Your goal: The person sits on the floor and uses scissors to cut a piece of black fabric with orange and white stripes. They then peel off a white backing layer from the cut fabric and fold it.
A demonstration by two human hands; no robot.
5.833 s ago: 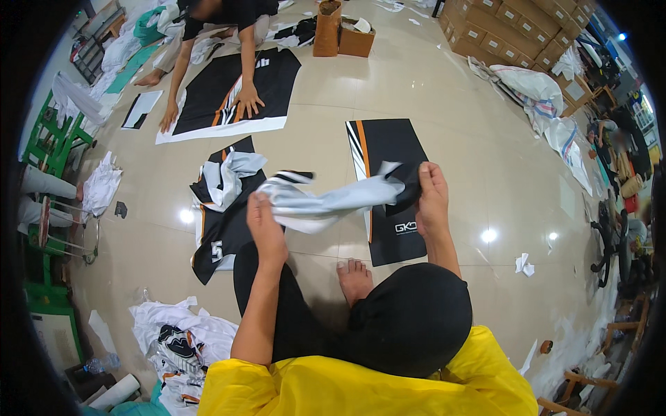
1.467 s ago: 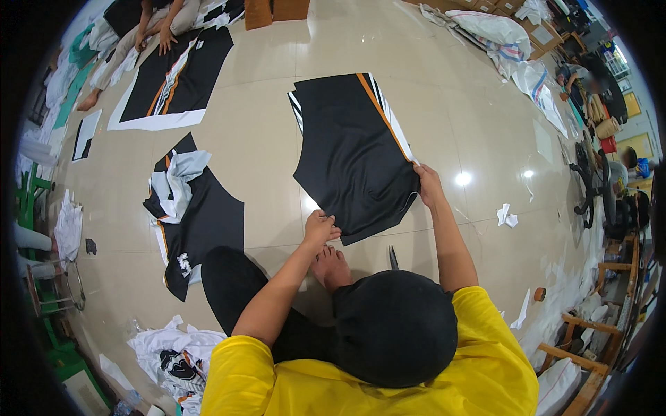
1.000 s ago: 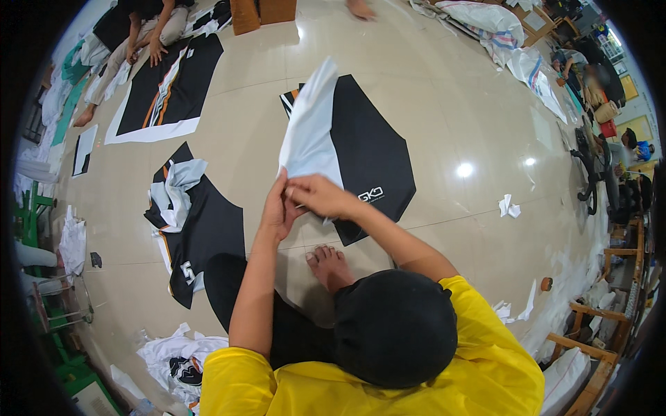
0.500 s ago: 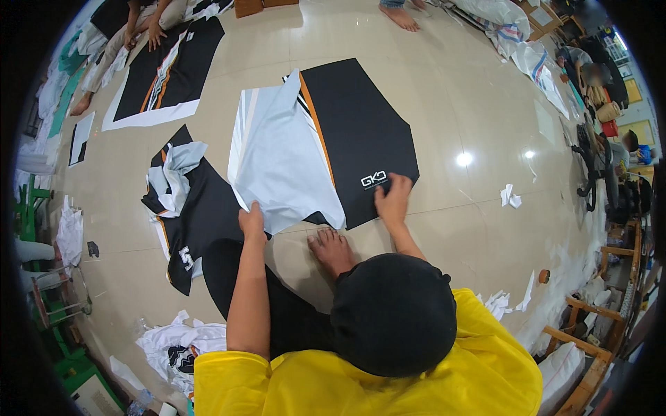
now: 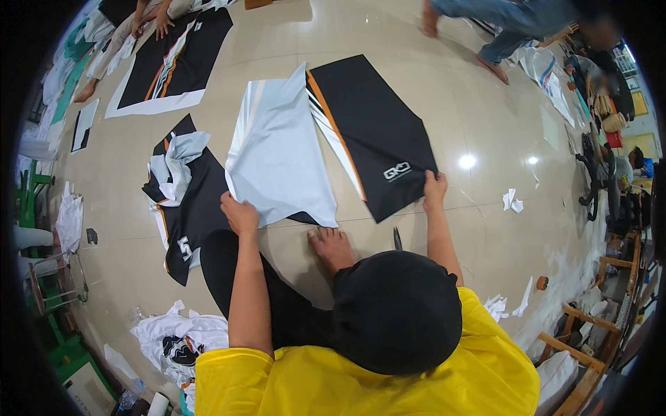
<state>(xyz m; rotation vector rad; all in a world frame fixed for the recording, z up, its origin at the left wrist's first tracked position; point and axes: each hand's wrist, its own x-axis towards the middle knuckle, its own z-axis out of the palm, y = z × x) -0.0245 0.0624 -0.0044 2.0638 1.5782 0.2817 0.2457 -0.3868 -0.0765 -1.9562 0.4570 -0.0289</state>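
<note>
A black fabric panel (image 5: 378, 128) with orange and white stripes lies flat on the tiled floor in front of me. A pale grey sheet (image 5: 277, 156) lies over its left half, folded back. My left hand (image 5: 239, 215) grips the lower left corner of that sheet. My right hand (image 5: 435, 188) pinches the lower right corner of the black panel, beside a small white logo. My bare foot (image 5: 333, 246) rests on the floor just below the sheet's lower edge.
A pile of black and white cut pieces (image 5: 182, 197) lies to my left. Farther off, another person's hands press on a second black panel (image 5: 173, 62). Someone walks at the top right (image 5: 510, 28). White scraps (image 5: 512, 201), a tape roll (image 5: 542, 283) and wooden chairs (image 5: 576, 347) are at the right.
A second ago both hands held the grey sheet up together. It now lies spread on the panel, my hands have parted, and the right one has slid out to the panel's corner.
</note>
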